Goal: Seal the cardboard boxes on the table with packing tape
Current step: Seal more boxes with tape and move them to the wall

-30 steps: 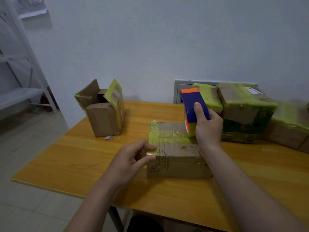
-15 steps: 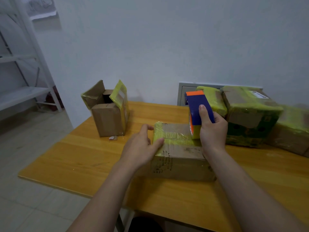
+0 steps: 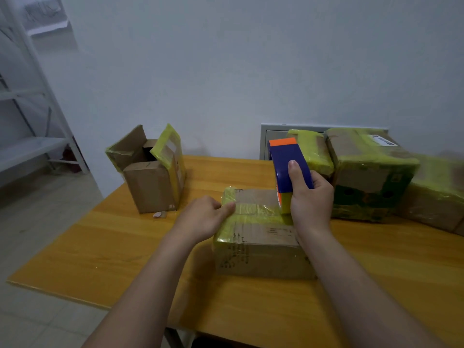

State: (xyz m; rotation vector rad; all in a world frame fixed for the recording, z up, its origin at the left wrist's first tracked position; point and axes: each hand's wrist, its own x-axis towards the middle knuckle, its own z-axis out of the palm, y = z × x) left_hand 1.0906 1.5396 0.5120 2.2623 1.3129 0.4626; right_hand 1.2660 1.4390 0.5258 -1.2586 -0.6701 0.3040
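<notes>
The box [image 3: 261, 237] sits mid-counter [image 3: 100, 252]. The right hand [image 3: 311, 197] grips the tape dispenser [image 3: 288, 169] on the box's top at 3 o'clock. The left hand [image 3: 203, 217] presses its thumb on the tape at 9 o'clock, other fingers seemingly curled, holding nothing.

Forearms reaching forward, left grip [image 3: 204, 217] curled, thumb stretched out, right grip [image 3: 310, 197] wrapped round tape dispenser [image 3: 282, 156], forefinger straight.
</notes>
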